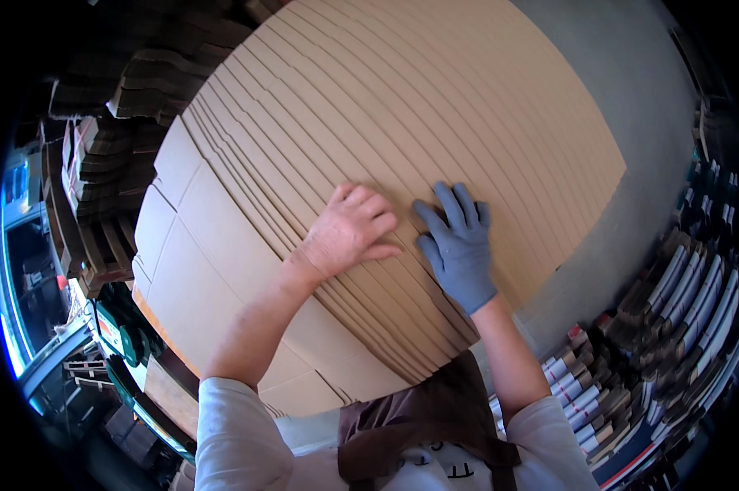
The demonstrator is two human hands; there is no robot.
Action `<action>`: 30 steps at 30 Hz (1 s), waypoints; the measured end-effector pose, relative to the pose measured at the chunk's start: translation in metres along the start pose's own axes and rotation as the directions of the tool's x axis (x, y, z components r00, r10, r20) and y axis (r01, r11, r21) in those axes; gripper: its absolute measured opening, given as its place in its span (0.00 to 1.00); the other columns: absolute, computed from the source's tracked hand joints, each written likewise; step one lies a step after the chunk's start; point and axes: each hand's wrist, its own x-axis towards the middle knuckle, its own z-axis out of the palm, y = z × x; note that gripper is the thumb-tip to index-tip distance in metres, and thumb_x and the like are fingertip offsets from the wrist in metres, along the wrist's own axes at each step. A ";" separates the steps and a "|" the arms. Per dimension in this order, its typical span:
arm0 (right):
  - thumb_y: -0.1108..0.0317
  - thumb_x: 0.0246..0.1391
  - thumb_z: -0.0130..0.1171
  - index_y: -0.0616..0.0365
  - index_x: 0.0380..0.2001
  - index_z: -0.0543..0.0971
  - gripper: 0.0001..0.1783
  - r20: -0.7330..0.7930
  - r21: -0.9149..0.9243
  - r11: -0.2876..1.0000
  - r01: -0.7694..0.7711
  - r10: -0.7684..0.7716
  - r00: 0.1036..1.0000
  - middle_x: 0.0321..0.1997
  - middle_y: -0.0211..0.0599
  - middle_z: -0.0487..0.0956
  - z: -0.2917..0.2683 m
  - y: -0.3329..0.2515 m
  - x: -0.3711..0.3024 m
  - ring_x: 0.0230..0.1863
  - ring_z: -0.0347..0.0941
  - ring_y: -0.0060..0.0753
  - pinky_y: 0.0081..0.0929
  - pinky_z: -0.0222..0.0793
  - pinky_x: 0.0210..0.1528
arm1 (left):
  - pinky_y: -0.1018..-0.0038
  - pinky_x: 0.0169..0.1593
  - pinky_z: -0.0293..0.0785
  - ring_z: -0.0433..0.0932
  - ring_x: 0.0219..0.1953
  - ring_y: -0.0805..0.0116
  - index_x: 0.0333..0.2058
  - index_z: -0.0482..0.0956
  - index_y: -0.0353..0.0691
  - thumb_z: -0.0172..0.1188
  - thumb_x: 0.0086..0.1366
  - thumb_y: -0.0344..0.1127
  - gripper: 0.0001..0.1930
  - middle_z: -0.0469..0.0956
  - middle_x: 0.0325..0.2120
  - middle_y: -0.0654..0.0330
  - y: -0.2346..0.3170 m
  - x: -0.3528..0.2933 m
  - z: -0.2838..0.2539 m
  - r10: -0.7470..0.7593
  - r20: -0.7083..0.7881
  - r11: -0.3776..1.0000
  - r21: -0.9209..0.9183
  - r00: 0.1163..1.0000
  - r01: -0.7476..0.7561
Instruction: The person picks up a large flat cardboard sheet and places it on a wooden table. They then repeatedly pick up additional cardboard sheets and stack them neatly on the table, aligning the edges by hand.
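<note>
A wide fan of overlapping flat brown cardboard sheets (435, 106) spreads before me, their edges stepped in close parallel lines. Over its middle is my bare left hand (353, 229), fingers bent and the thumb apart from them; nothing shows between them. Whether its fingertips touch the cardboard, I cannot tell. Just to the right, my right hand (458, 245) in a grey glove rests with spread fingers on the fanned sheets. On the left, the top sheet of the stack shows a creased, slotted panel (214, 237).
Stacks of cardboard (140, 90) on wooden pallets (99, 250) stand at the far left. Along the right are many banded bundles of flat cardboard (672, 286). Grey floor (639, 90) runs between them and the fan. Green machinery (128, 335) is at lower left.
</note>
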 end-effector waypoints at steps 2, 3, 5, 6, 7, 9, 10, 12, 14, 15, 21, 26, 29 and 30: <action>0.62 0.52 0.70 0.45 0.59 0.78 0.29 0.002 0.004 1.000 -0.006 0.006 1.000 0.70 0.43 0.66 -0.001 0.001 0.000 0.69 0.61 0.54 0.55 0.57 0.62 | 0.58 0.58 0.66 0.72 0.47 0.59 0.36 0.79 0.47 0.75 0.48 0.50 0.21 0.75 0.40 0.63 0.000 0.001 0.001 0.002 -0.002 1.000 -0.013 1.000 -0.002; 0.62 0.52 0.70 0.45 0.59 0.78 0.29 -0.008 0.008 1.000 0.000 0.000 1.000 0.70 0.43 0.66 -0.001 0.002 0.002 0.69 0.61 0.54 0.54 0.57 0.62 | 0.58 0.58 0.66 0.72 0.46 0.59 0.35 0.79 0.47 0.76 0.47 0.49 0.21 0.75 0.40 0.64 -0.001 0.003 -0.001 0.003 -0.006 1.000 -0.005 1.000 -0.003; 0.62 0.52 0.69 0.46 0.59 0.78 0.29 0.001 0.005 1.000 -0.009 0.009 1.000 0.70 0.43 0.66 0.000 0.003 0.000 0.69 0.61 0.53 0.54 0.58 0.62 | 0.59 0.57 0.67 0.73 0.45 0.60 0.35 0.78 0.47 0.76 0.46 0.49 0.21 0.75 0.39 0.65 0.001 0.003 0.001 0.001 -0.013 1.000 -0.006 1.000 -0.001; 0.62 0.52 0.69 0.46 0.59 0.78 0.29 0.000 0.005 1.000 -0.010 0.010 1.000 0.70 0.43 0.67 0.000 0.003 0.001 0.68 0.61 0.53 0.54 0.58 0.62 | 0.59 0.57 0.67 0.72 0.45 0.60 0.35 0.78 0.47 0.76 0.46 0.49 0.21 0.75 0.39 0.65 0.000 0.003 0.001 0.000 -0.010 1.000 -0.007 1.000 0.000; 0.62 0.52 0.69 0.46 0.59 0.78 0.29 0.003 0.008 1.000 -0.011 0.011 1.000 0.70 0.43 0.67 0.000 0.002 0.001 0.68 0.61 0.53 0.54 0.58 0.62 | 0.59 0.57 0.67 0.72 0.45 0.60 0.35 0.78 0.47 0.76 0.46 0.49 0.21 0.75 0.39 0.65 0.000 0.002 0.002 -0.002 -0.008 1.000 -0.008 1.000 0.002; 0.63 0.52 0.69 0.46 0.59 0.78 0.29 0.004 0.018 1.000 -0.008 0.008 1.000 0.69 0.43 0.66 -0.002 0.000 0.002 0.68 0.61 0.54 0.53 0.58 0.62 | 0.59 0.57 0.67 0.73 0.45 0.60 0.35 0.78 0.47 0.76 0.46 0.49 0.21 0.75 0.39 0.65 0.000 0.002 0.002 0.005 -0.008 1.000 -0.001 1.000 -0.005; 0.62 0.51 0.69 0.47 0.58 0.78 0.29 -0.002 0.014 1.000 -0.002 0.003 1.000 0.69 0.43 0.66 -0.001 0.001 0.001 0.68 0.61 0.55 0.53 0.58 0.61 | 0.59 0.57 0.67 0.73 0.45 0.60 0.35 0.78 0.47 0.76 0.46 0.49 0.21 0.75 0.39 0.65 0.000 0.002 0.001 0.008 -0.008 1.000 0.005 1.000 -0.008; 0.61 0.50 0.70 0.48 0.58 0.78 0.30 -0.014 0.009 1.000 0.011 -0.011 1.000 0.69 0.45 0.66 -0.001 0.001 0.004 0.68 0.60 0.56 0.54 0.57 0.61 | 0.59 0.58 0.66 0.72 0.46 0.60 0.35 0.78 0.47 0.76 0.46 0.49 0.21 0.75 0.39 0.65 -0.002 0.001 0.002 0.008 -0.015 1.000 -0.011 1.000 -0.008; 0.59 0.48 0.72 0.49 0.57 0.77 0.31 0.012 0.024 0.999 -0.038 0.038 0.999 0.69 0.46 0.66 -0.005 -0.009 0.003 0.69 0.59 0.57 0.56 0.56 0.61 | 0.59 0.58 0.66 0.72 0.46 0.60 0.36 0.78 0.47 0.76 0.47 0.48 0.21 0.75 0.40 0.65 -0.002 -0.001 0.002 0.001 0.005 1.000 -0.024 1.000 -0.001; 0.58 0.47 0.72 0.50 0.57 0.77 0.32 0.016 0.033 0.998 -0.059 0.058 0.998 0.69 0.46 0.65 -0.007 -0.014 0.005 0.69 0.59 0.58 0.57 0.56 0.61 | 0.59 0.58 0.66 0.72 0.47 0.60 0.36 0.78 0.48 0.76 0.48 0.48 0.21 0.75 0.41 0.65 -0.001 0.000 -0.001 -0.003 0.028 1.000 -0.022 1.000 0.004; 0.56 0.44 0.74 0.50 0.56 0.76 0.34 -0.004 -0.036 0.996 -0.082 0.082 0.997 0.68 0.46 0.65 0.000 -0.018 0.002 0.69 0.57 0.58 0.60 0.52 0.62 | 0.56 0.60 0.66 0.71 0.49 0.59 0.39 0.79 0.46 0.73 0.53 0.48 0.19 0.74 0.43 0.64 0.004 -0.005 -0.014 0.006 -0.029 1.000 -0.030 1.000 -0.006; 0.54 0.44 0.73 0.50 0.57 0.76 0.35 0.000 -0.027 0.996 -0.087 0.087 0.996 0.70 0.46 0.64 0.005 -0.016 0.001 0.71 0.56 0.59 0.63 0.51 0.64 | 0.57 0.60 0.67 0.71 0.48 0.59 0.36 0.78 0.46 0.73 0.53 0.49 0.19 0.74 0.40 0.64 -0.007 -0.021 -0.009 -0.025 -0.038 0.999 -0.036 0.999 0.024; 0.54 0.44 0.74 0.49 0.58 0.75 0.36 0.015 -0.031 0.995 -0.090 0.091 0.996 0.71 0.46 0.63 0.006 -0.014 0.001 0.71 0.56 0.60 0.64 0.52 0.64 | 0.58 0.60 0.67 0.71 0.48 0.59 0.35 0.78 0.47 0.73 0.53 0.49 0.18 0.74 0.39 0.64 -0.007 -0.020 -0.007 -0.044 -0.023 0.998 -0.055 0.999 0.043; 0.54 0.44 0.74 0.49 0.58 0.75 0.36 0.020 -0.034 0.995 -0.093 0.094 0.995 0.71 0.46 0.63 0.006 -0.014 0.000 0.71 0.56 0.60 0.65 0.52 0.64 | 0.58 0.59 0.67 0.71 0.48 0.60 0.34 0.78 0.47 0.73 0.53 0.49 0.17 0.74 0.38 0.64 -0.007 -0.021 -0.007 -0.046 -0.022 0.998 -0.053 0.999 0.045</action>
